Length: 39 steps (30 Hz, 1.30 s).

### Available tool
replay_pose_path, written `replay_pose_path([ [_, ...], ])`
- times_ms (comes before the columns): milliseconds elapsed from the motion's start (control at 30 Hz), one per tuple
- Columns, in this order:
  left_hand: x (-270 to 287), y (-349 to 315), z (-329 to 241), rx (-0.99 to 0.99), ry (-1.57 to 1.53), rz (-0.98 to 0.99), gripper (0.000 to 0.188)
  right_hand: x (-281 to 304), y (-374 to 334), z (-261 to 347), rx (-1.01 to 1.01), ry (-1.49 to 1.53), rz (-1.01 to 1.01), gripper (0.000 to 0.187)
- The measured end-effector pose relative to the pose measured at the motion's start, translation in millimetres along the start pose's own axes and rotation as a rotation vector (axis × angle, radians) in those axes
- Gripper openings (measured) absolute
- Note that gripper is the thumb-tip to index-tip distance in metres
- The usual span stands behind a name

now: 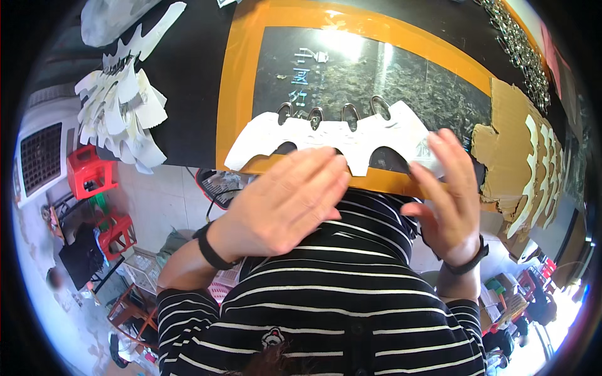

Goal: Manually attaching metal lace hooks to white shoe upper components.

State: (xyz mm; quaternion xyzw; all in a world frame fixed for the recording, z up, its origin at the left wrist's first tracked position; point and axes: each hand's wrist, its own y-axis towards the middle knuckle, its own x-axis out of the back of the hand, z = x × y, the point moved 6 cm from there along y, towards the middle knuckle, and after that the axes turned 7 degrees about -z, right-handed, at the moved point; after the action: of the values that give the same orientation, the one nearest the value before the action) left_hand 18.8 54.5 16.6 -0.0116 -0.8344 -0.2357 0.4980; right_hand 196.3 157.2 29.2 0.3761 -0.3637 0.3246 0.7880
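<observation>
On black tabletop [191, 81], taped panel [273, 88], white cutout [332, 135], 2 stools [86, 169] at left

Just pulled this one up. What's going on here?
A person is working on a white scalloped piece with metal loops along its far edge, lying on a dark panel bordered with orange tape. The left hand is laid flat over its near edge; the right hand, fingers spread, is at its right end, contact unclear. More white pieces are bunched at left; white strips lie on cardboard at right.
</observation>
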Motion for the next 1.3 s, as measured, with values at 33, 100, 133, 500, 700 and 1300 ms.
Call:
replay_pose_path([
  [33, -4.9, 2.9, -6.0, -0.04, 0.005, 0.026, 0.044, -6.4, 7.0, 5.1, 0.054, -0.076, 0.111, 0.054],
  [100, -13.4, 8.8, -12.1, -0.073, 0.012, 0.049, 0.044, -12.2, 15.5, 4.6, 0.059, -0.075, 0.164, 0.059],
  [133, -17.5, 12.0, -12.2, -0.073, 0.037, 0.048, 0.045, -15.9, 16.3, 1.3, 0.055, -0.081, 0.193, 0.061],
  [500, -34.6, 16.8, -9.3, 0.032, 0.132, 0.062, 0.041, -21.8, 24.0, -0.9, 0.032, -0.139, 0.29, 0.065],
  [700, -36.6, 12.0, -9.8, 0.0, 0.214, 0.009, 0.032, -9.8, 17.5, -31.4, -0.329, 0.382, 0.103, 0.053],
  [1300, -17.3, 8.7, -2.3, -0.025, 0.097, -0.13, 0.03, -42.6, 82.3, -0.1, 0.001, 0.084, 0.052, 0.037],
])
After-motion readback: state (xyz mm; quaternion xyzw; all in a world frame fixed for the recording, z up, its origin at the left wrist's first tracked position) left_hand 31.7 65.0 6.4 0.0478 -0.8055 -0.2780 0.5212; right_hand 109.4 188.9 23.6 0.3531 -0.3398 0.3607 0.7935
